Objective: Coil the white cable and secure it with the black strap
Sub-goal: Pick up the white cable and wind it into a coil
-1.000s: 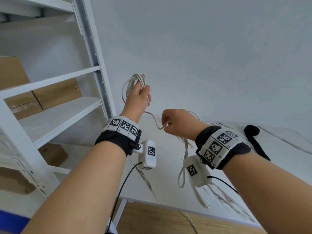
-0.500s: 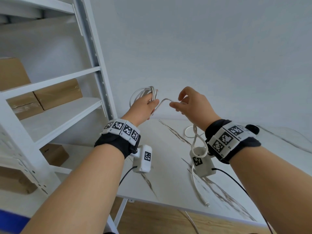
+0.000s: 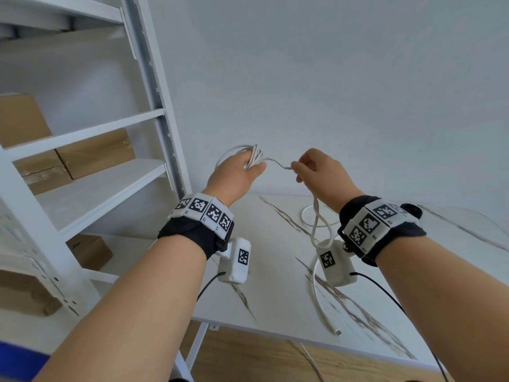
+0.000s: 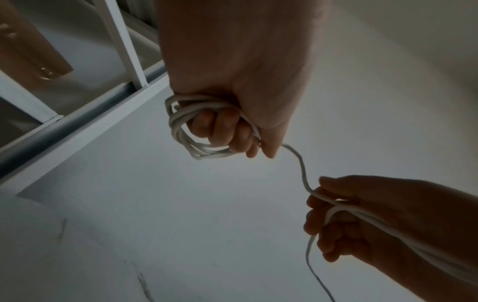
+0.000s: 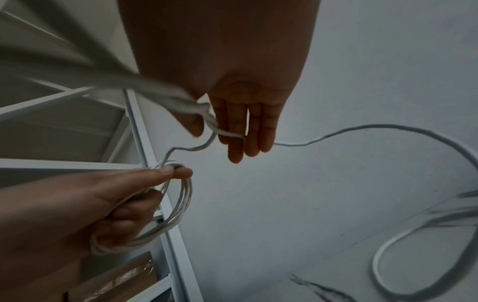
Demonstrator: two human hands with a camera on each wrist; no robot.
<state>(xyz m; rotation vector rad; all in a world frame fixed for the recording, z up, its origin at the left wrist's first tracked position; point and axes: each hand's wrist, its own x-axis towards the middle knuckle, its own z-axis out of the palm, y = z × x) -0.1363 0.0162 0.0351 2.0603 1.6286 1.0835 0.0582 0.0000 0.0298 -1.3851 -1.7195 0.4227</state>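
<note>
Two hands: raised above a white marble-look table (image 3: 275, 271) by a plain wall.
Shelving: white rack (image 3: 154, 106) at left (cardboard boxes (image 3: 93, 151) on its shelves).
Left hand (image 3: 234, 175): fist curled round the coiled white cable (image 4: 186, 130).
Right hand (image 3: 322, 175): pinches the free run; the tail trails onto the table.

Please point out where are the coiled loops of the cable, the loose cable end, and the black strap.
coiled loops (image 4: 181, 130): left wrist view, bundle's outer strands.
loose cable end (image 3: 336, 331): head view, connector tip.
black strap (image 3: 411, 210): head view, visible part behind right wrist.
</note>
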